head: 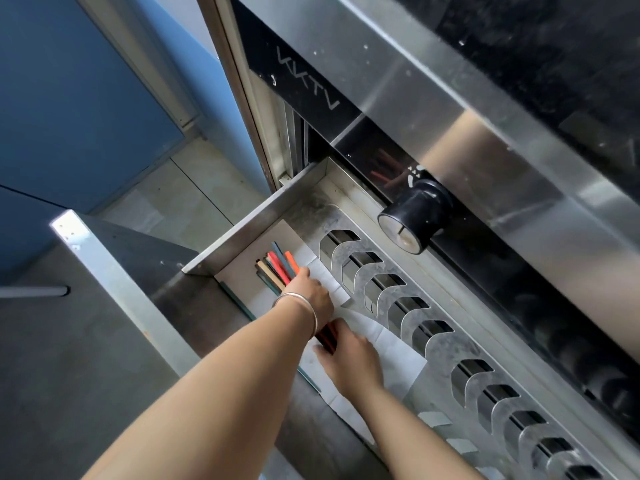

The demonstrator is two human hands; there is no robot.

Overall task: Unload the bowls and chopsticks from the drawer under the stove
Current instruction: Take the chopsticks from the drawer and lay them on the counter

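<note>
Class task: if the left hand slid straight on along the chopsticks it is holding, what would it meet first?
Probably the drawer's end wall. The left hand points along the chopsticks towards it; depth is uncertain.

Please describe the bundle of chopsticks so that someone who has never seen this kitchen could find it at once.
Start at the black round knob on the stove front; below it the steel drawer stands pulled out. In its far left corner, on white paper, lie the chopsticks, held by the left hand with the right hand at their near ends. They are the only colourful sticks: red, orange, teal, beige.
</note>
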